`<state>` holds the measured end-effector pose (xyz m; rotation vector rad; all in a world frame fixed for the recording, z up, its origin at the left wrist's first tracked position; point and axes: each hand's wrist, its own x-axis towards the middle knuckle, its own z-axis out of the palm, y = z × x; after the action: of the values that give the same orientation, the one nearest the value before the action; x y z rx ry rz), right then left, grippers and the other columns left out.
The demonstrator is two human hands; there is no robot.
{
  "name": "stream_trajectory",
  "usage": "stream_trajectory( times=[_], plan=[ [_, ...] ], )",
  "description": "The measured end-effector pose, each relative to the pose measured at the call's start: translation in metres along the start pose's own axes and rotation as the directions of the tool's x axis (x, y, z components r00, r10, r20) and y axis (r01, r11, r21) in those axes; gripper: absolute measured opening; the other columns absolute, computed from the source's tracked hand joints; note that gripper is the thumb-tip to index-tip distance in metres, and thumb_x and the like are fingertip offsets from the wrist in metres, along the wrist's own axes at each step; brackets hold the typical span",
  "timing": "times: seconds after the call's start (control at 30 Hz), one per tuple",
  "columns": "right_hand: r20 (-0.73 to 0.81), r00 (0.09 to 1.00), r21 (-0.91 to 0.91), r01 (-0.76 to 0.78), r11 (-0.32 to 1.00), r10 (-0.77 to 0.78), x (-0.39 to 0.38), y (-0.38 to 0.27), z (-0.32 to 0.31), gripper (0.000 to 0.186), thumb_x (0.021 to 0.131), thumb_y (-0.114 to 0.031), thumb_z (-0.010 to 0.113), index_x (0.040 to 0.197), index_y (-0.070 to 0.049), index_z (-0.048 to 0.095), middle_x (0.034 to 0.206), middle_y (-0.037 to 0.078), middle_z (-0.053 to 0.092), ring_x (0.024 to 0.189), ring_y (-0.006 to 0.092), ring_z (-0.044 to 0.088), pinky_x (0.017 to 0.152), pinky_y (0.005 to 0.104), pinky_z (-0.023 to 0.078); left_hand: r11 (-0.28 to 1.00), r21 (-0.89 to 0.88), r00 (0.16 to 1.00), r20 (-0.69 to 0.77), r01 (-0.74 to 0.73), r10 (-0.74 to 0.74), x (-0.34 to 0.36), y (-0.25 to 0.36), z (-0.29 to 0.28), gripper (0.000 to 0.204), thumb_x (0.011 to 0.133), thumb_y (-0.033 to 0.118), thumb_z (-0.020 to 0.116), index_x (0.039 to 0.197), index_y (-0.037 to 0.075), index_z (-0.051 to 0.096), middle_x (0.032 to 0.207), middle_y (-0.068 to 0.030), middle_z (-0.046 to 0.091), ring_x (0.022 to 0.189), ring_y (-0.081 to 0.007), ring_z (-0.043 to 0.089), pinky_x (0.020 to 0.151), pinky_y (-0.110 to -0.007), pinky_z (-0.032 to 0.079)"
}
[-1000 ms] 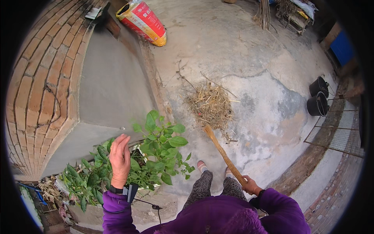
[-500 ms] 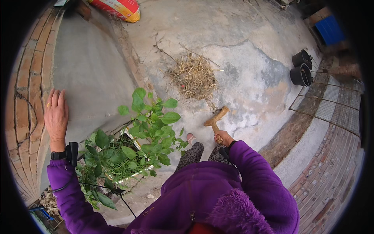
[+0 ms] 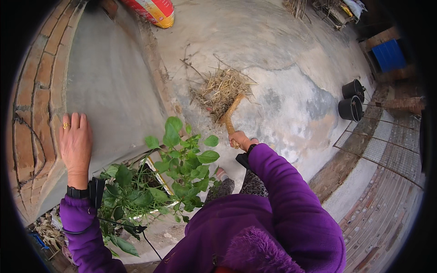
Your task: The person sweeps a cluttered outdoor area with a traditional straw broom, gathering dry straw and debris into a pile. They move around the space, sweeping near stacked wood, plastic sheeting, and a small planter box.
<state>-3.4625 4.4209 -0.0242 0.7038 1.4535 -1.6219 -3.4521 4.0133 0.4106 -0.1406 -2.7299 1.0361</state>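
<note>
My right hand (image 3: pixel 241 140) is closed round the handle of a short, tan straw hand broom (image 3: pixel 231 114). The broom's head rests against the near right side of a heap of dry straw and twigs (image 3: pixel 222 86) on the concrete ground. On the left, my left hand (image 3: pixel 76 148) lies flat at the brick edge of a smooth grey wall (image 3: pixel 114 91), fingers stretched out and holding nothing. A leafy green plant (image 3: pixel 182 159) grows from a white-edged planter between my two arms.
A red, white and yellow sack (image 3: pixel 157 11) lies at the far left. Two black buckets (image 3: pixel 350 108) stand at the right, near wire mesh panels (image 3: pixel 387 136) and a brick surface (image 3: pixel 387 204). A blue panel (image 3: pixel 389 55) shows at the far right. A thin black cord (image 3: pixel 150 241) hangs by my left sleeve.
My right hand has moved forward and left, bringing the broom from short of the straw heap onto its near edge. The heap looks pushed together. My left hand stays on the wall.
</note>
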Motion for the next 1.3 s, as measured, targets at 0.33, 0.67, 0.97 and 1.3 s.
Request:
stream_trajectory(
  times=[0.33, 0.67, 0.97, 1.3],
  plan=[
    [0.192, 0.974, -0.103, 0.142, 0.984, -0.121, 0.085, -0.126, 0.046, 0.043, 0.063, 0.003, 0.059, 0.105, 0.007, 0.050, 0.059, 0.010, 0.054, 0.044, 0.0207, 0.053, 0.039, 0.0350, 0.042, 0.997, 0.056, 0.984, 0.165, 0.051, -0.060, 0.009, 0.000, 0.005, 0.028, 0.082, 0.013, 0.054, 0.109, 0.004, 0.055, 0.115, -0.0088, 0.052, 0.113, -0.0251, 0.047, 0.095, -0.037, 0.038],
    [0.024, 0.995, -0.205, 0.100, 0.974, -0.098, 0.019, -0.118, -0.129, 0.086, 0.062, 0.004, 0.060, 0.140, -0.003, 0.026, 0.065, 0.009, 0.056, 0.046, 0.0183, 0.052, 0.041, 0.0322, 0.042, 0.994, 0.062, 0.943, 0.315, 0.093, -0.108, 0.013, 0.000, 0.006, 0.032, 0.081, 0.010, 0.054, 0.112, 0.003, 0.055, 0.125, -0.0093, 0.049, 0.121, -0.0257, 0.043, 0.100, -0.039, 0.034],
    [-0.270, 0.948, -0.116, -0.204, 0.972, 0.166, -0.012, -0.063, -0.245, 0.036, 0.069, 0.002, 0.059, 0.103, 0.005, 0.048, 0.062, 0.012, 0.052, 0.044, 0.0207, 0.051, 0.038, 0.0342, 0.043, 0.989, 0.115, 0.923, 0.363, 0.092, -0.129, 0.005, -0.005, 0.017, 0.033, 0.084, 0.011, 0.052, 0.117, 0.006, 0.053, 0.129, -0.0085, 0.047, 0.124, -0.0236, 0.041, 0.102, -0.038, 0.033],
    [0.022, 0.999, -0.229, -0.019, 0.973, 0.025, 0.082, -0.156, -0.128, 0.058, 0.069, 0.003, 0.059, 0.122, 0.010, 0.037, 0.062, 0.012, 0.054, 0.048, 0.0196, 0.054, 0.042, 0.0334, 0.044, 0.988, 0.128, 0.910, 0.392, 0.092, -0.135, 0.004, -0.006, 0.015, 0.033, 0.086, 0.013, 0.052, 0.119, 0.009, 0.054, 0.130, -0.0059, 0.047, 0.125, -0.0211, 0.041, 0.103, -0.037, 0.032]
  ],
)
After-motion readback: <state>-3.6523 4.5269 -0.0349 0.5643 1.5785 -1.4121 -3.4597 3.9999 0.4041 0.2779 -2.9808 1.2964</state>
